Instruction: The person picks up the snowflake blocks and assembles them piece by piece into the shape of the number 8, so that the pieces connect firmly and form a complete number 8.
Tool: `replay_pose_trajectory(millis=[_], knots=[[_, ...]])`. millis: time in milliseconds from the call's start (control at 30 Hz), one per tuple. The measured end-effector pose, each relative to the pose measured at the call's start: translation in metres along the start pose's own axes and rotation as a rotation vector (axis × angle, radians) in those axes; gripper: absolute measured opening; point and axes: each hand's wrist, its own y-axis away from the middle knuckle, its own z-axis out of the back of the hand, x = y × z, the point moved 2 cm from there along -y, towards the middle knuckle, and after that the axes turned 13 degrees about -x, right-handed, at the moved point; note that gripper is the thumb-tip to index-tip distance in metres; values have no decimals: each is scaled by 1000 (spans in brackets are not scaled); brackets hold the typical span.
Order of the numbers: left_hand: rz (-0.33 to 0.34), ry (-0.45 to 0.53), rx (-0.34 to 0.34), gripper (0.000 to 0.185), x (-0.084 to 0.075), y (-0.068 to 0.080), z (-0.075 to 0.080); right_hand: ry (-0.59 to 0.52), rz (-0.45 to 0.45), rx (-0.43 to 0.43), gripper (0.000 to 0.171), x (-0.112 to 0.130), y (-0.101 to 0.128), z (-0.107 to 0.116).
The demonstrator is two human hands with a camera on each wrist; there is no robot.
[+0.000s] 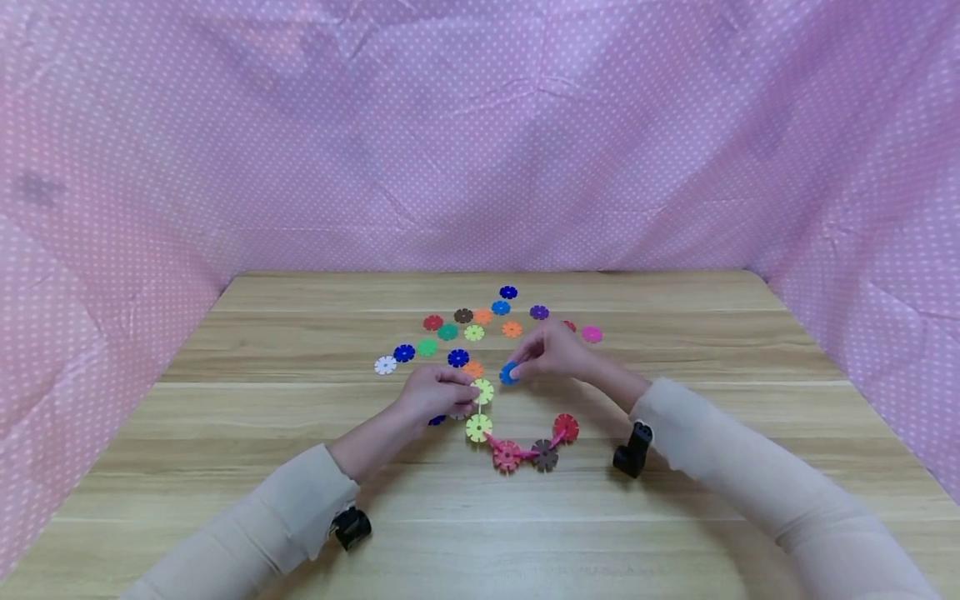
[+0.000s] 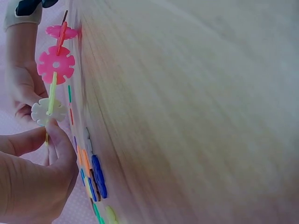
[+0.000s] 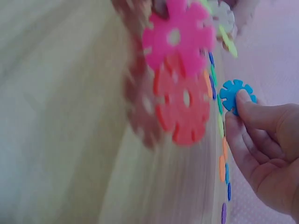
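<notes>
Two hands work over a wooden counter [image 1: 225, 467] walled by pink dotted cloth [image 1: 480, 125]. The left hand [image 1: 435, 393] has its grip closed on the yellow-green disc [image 1: 483, 391] ending a chain of joined discs [image 1: 525, 446], which curves toward the near edge. The right hand [image 1: 551, 352] pinches a blue disc [image 1: 509, 372] just beside that end, not touching it. Loose discs [image 1: 465, 329] lie scattered toward the counter's far edge, behind both hands.
</notes>
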Motion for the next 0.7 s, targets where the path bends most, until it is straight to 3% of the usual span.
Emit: replay_pose_trajectory(millis=[167,533,700], knots=[[-2,-4,3,17,0,0,0,-18,78,-1,10,10,5,-7],[-1,-4,-4,15,-2,1,0,9,120,-49,6,21,8,-14],[36,27,-21,17,-3,3,-3,3,138,-75,4,23,11,-14]])
